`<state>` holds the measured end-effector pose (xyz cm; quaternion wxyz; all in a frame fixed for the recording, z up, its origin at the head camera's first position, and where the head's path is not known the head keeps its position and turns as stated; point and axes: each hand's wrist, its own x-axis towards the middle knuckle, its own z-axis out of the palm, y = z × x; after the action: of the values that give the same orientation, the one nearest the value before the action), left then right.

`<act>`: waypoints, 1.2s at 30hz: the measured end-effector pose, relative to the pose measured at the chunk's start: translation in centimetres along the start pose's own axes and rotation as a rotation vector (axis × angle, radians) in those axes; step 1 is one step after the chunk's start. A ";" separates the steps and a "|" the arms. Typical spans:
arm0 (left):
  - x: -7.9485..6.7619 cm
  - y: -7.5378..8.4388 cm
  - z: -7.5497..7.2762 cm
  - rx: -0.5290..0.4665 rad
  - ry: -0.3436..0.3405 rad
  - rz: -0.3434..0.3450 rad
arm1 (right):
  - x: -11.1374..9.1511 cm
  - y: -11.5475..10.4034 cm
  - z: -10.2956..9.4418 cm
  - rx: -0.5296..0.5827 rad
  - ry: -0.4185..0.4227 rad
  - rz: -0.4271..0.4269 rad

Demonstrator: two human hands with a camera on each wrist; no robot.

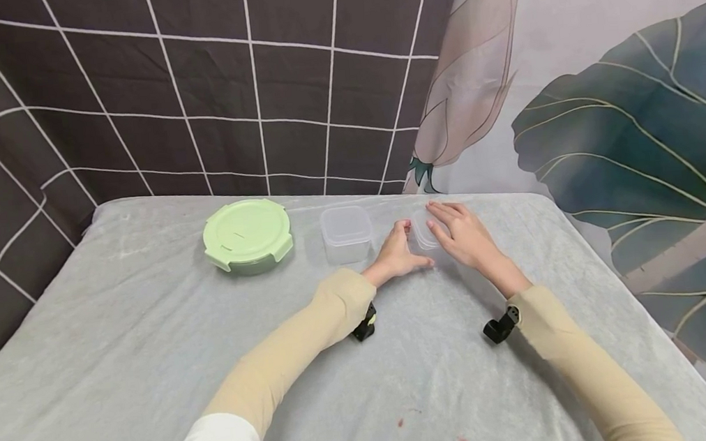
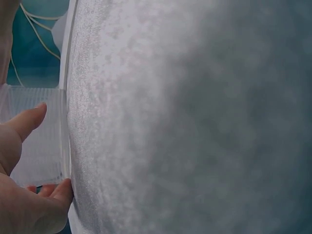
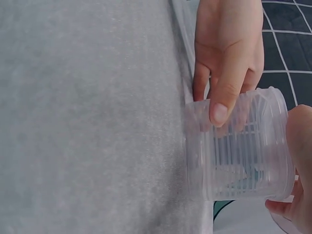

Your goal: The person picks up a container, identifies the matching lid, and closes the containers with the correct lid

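A small clear plastic food container [image 1: 422, 237] stands on the cloth, between my two hands. From its left side my left hand [image 1: 398, 253] grips it, the thumb on the near wall. The right wrist view shows that thumb against the ribbed container [image 3: 239, 151], with other fingers visible through the plastic. My right hand [image 1: 466, 237] holds the container at its top right, thumb and fingers spread over the upper edge. Part of that edge is hidden under the fingers. In the left wrist view, the left hand [image 2: 24, 195] sits low beside the container wall [image 2: 44, 151].
A second clear square container [image 1: 346, 235] stands just left of the hands. Farther left is a round container with a light green clip lid [image 1: 247, 231]. Grey cloth [image 1: 150, 350] covers the table, and dark checked fabric [image 1: 203, 86] hangs behind it.
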<state>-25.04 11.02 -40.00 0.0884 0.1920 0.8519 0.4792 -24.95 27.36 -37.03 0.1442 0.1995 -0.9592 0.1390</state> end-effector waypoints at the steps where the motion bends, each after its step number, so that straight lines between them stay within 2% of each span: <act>1: 0.1 -0.1 0.0 -0.007 -0.002 0.000 | 0.0 0.0 0.0 -0.004 0.003 -0.001; 4: 0.5 -0.5 0.1 -0.019 -0.006 -0.003 | -0.1 -0.1 0.1 -0.019 0.006 0.000; 5: 1.0 -1.2 0.4 -0.012 0.005 0.016 | -0.1 -0.1 0.1 -0.028 0.003 -0.001; 8: 1.2 -1.4 0.5 -0.003 0.003 0.008 | 0.0 -0.2 0.1 -0.046 -0.012 0.004; 11: 1.0 -1.2 0.4 -0.013 0.005 0.006 | 0.1 -0.2 0.1 -0.057 -0.032 0.006; 12: 0.6 -0.6 0.1 -0.020 -0.004 -0.015 | 0.2 -0.2 0.1 -0.057 -0.037 0.005; 18: 0.2 -0.2 0.1 0.004 0.005 -0.010 | 0.2 -0.3 0.1 -0.083 -0.048 -0.022; 25: 0.3 -0.1 0.0 0.052 0.001 0.013 | -0.1 -1.6 -0.3 -0.087 -0.082 -0.097; 30: 0.5 0.0 -0.2 0.066 -0.001 0.001 | -0.2 -1.6 0.2 -0.054 -0.107 -0.094; 36: 0.6 -0.1 0.0 0.068 -0.014 0.000 | -0.5 -1.1 0.9 -0.067 -0.128 -0.090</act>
<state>-25.63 11.20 -40.02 0.0878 0.1982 0.8671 0.4485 -24.25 26.27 -37.80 0.0954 0.2460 -0.9606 0.0870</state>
